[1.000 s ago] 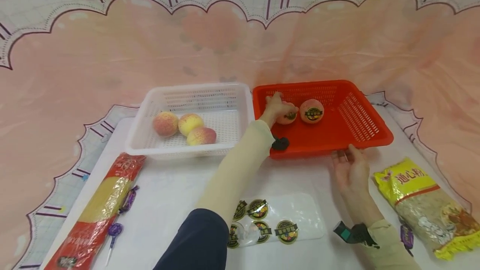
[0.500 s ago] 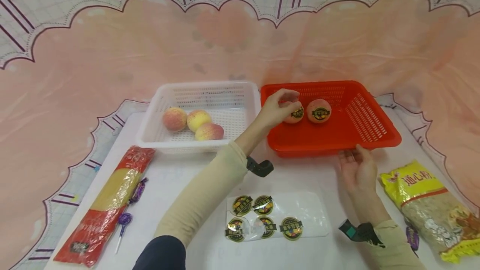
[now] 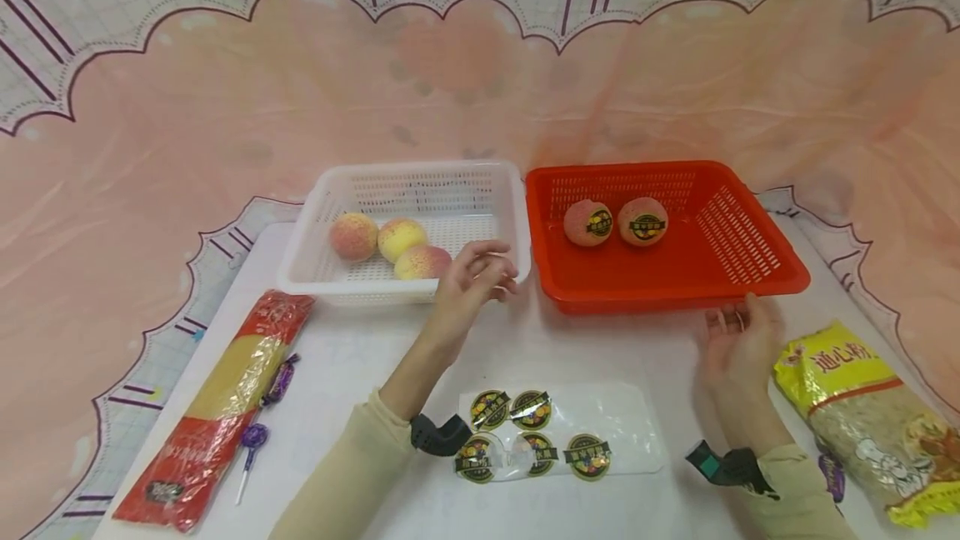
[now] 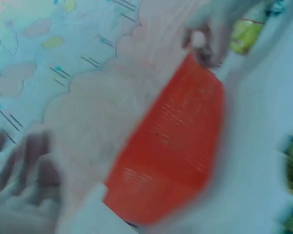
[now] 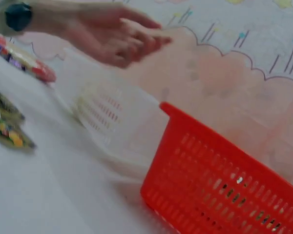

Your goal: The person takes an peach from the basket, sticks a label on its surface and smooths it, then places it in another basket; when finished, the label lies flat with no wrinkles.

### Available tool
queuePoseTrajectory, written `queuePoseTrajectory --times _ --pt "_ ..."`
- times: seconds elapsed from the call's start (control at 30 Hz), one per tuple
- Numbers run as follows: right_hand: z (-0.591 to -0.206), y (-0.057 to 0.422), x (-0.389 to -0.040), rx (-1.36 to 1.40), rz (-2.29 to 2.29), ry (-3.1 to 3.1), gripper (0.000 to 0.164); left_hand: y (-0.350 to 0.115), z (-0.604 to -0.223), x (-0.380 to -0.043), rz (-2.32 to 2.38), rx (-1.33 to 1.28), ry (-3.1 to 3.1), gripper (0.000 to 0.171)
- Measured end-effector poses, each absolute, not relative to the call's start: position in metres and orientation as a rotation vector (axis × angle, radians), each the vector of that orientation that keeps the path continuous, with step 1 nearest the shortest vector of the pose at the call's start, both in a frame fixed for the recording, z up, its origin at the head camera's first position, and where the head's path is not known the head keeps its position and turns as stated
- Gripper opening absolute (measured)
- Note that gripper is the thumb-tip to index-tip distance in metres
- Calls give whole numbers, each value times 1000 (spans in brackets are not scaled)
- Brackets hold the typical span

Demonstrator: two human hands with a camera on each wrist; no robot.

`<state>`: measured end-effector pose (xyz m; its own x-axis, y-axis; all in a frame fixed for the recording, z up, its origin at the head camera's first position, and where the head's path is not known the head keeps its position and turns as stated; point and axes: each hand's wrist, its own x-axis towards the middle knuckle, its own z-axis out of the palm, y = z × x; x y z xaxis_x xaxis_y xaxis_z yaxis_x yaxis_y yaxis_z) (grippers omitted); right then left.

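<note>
The left hand (image 3: 468, 282) hangs in the air with its fingers loosely curled and nothing in them, just at the near right corner of the white basket (image 3: 322, 277); the three unlabelled peaches (image 3: 390, 244) lie inside that basket, just beyond and to the left of its fingertips. The right hand (image 3: 738, 344) rests relaxed and palm-up on the bench (image 3: 360, 373), its fingertips touching the near rim of the red basket (image 3: 675, 290), gripping nothing. Two peaches with round stickers (image 3: 615, 223) sit together at the back of the red basket, well ahead of the right hand. The sticker sheet (image 3: 558, 440) lies on the bench between the two wrists. By my reading, the step in hand is fetching a fresh peach to label. The next move would call for the left hand to go over the rim and close on the nearest peach without nudging the others.
</note>
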<state>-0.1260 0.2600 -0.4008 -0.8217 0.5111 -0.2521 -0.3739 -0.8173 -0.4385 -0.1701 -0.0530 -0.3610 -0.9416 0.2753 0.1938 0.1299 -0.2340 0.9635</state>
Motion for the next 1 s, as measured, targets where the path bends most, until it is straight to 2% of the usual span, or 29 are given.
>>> queuePoseTrajectory --times 0.1,0.23,0.37,0.47,0.57,0.67,0.8,1.0 --pt "-397 260 -127 -413 2384 -548 17 -68 -375 -157 2552 432 1808 21" --pt "-391 257 -128 -173 2256 -630 13 -77 -395 -145 2794 294 1743 14" --pt "-387 250 -129 84 2268 -771 9 -81 -408 -142 2978 -67 1686 7" --pt "-386 244 -131 249 2359 -833 5 -86 -409 -148 3036 -364 1555 14" --pt "-384 239 -134 420 2464 -929 11 -92 -407 -156 3068 -528 1373 28" --pt "-380 233 -138 629 2516 -1097 19 -96 -404 -161 3134 -561 1218 35" --pt "-366 220 -152 820 2440 -1397 25 -97 -403 -163 3210 -534 1162 34" --pt "-337 192 -180 806 2204 -1932 29 -94 -404 -162 3224 -517 1204 33"
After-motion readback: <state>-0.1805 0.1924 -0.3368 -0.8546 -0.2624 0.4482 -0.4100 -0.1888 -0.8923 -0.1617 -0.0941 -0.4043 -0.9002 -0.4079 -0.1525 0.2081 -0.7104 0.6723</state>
